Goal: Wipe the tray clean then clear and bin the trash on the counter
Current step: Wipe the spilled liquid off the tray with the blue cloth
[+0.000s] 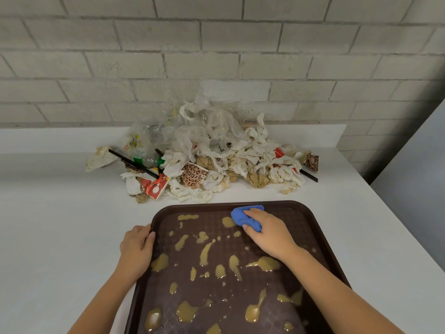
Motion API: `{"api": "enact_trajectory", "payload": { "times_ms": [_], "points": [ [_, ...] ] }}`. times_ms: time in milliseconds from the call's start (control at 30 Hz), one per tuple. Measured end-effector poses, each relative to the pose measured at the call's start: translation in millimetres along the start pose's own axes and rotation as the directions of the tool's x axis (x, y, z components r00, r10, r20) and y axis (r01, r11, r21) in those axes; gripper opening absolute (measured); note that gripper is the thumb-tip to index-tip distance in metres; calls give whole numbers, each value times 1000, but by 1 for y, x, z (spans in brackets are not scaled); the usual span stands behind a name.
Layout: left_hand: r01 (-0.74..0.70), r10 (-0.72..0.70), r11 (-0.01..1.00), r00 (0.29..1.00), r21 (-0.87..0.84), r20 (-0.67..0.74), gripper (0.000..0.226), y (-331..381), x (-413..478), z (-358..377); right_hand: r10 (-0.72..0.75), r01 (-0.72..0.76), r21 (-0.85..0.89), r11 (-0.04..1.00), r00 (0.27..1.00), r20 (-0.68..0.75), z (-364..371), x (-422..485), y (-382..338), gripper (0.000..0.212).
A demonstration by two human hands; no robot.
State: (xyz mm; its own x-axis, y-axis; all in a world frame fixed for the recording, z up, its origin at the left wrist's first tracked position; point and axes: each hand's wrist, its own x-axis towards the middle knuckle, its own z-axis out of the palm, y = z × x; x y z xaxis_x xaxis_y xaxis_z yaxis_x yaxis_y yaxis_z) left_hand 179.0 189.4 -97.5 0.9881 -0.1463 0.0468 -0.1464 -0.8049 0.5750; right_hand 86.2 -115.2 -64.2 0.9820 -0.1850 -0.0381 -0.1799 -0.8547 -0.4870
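Wiping has barely begun, I'd say. The right hand [269, 233], fingers curled round a blue cloth [245, 216], presses at the tray's [204, 205] one o'clock corner, and the left hand [136, 249] grips its ten o'clock rim. The next move calls for firm strokes through the spills [207, 254] toward six. The trash pile [204, 155] sits at twelve.

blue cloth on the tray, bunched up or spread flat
Bunched up: the blue cloth is a thick wad under the right hand, not laid flat.

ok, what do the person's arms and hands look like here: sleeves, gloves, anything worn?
Left hand and right hand: no gloves, no rings visible. Left forearm and right forearm are uncovered down to the frame edge: no sleeves, watch or bands in view.
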Motion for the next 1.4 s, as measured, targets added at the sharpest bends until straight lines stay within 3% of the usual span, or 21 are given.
{"api": "enact_trajectory", "payload": {
  "times_ms": [400,867,967,1200,1400],
  "points": [
    [-12,12,1000,1000,6,2,30,-1,0,-1,-184,178,49,983,970,160,40,25,-83,62],
    [-15,15,998,1000,-63,-12,29,-7,1,3,-228,204,110,973,929,293,65,47,-138,86],
    [-35,31,994,999,-100,-36,40,-8,-1,4,-224,191,130,973,922,316,65,50,-140,89],
    [0,-18,980,996,-197,-89,32,-8,-2,8,-224,181,143,973,894,388,62,56,-149,94],
    [-12,-24,962,992,-272,-127,42,-4,-5,6,-275,224,167,960,869,412,63,42,-155,90]
  ]
}}
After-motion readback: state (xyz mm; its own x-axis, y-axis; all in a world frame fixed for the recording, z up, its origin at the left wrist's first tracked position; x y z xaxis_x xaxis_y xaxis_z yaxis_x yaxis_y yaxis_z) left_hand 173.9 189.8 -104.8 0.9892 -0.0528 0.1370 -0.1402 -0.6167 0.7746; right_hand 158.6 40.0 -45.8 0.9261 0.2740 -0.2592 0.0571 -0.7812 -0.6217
